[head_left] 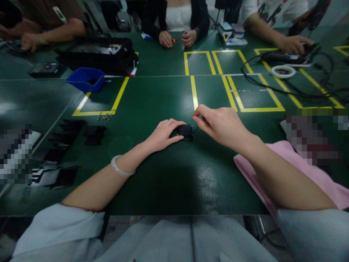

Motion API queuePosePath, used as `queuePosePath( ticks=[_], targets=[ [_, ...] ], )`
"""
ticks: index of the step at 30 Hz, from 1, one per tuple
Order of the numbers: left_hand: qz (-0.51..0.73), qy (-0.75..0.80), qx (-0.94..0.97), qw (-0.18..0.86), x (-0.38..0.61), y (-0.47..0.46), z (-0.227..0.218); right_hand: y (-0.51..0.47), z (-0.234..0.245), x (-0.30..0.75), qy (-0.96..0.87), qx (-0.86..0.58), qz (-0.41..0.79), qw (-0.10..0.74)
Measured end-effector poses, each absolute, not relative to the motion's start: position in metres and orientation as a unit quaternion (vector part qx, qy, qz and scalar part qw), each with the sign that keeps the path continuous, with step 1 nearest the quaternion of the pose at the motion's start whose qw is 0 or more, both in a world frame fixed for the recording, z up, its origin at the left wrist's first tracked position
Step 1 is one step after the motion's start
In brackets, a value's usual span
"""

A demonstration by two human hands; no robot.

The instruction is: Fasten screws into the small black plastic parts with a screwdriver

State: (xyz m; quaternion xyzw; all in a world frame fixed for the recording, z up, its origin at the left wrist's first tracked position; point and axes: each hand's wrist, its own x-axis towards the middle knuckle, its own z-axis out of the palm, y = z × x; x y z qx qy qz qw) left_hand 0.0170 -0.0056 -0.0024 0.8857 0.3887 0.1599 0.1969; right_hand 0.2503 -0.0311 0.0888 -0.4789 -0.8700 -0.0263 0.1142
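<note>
A small black box-shaped part (185, 132) lies on the green table (169, 174) in front of me. My left hand (163, 134) rests on the table with its fingers closed around the part's left side, holding it down. A pale bangle (120, 168) circles that wrist. My right hand (218, 123) hovers just right of the part, thumb and forefinger pinched together over its top right corner; what they pinch is too small to make out.
Black parts (92, 134) and a small heap of screws (105, 116) lie to the left, a blue bin (85, 79) and a black tray (100, 52) beyond. A pink cloth (313, 178) lies under my right forearm. Cables (294, 87) and other people's hands line the far edge.
</note>
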Motion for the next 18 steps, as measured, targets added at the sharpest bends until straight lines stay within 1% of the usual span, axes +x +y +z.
queuePosePath(
  ticks=[7,13,18],
  targets=[
    [0.157,0.393,0.884,0.198,0.0176,-0.0067,-0.0010,-0.0310,0.0872,0.2507,-0.871,-0.470,0.001,0.144],
    [0.164,0.387,0.885,0.198,0.0175,-0.0066,-0.0015,-0.0308,0.0879,0.2513,-0.874,-0.468,-0.009,0.132],
    [0.158,0.391,0.884,0.200,0.0181,-0.0067,0.0000,-0.0313,0.0886,0.2505,-0.872,-0.468,0.013,0.146]
  ],
)
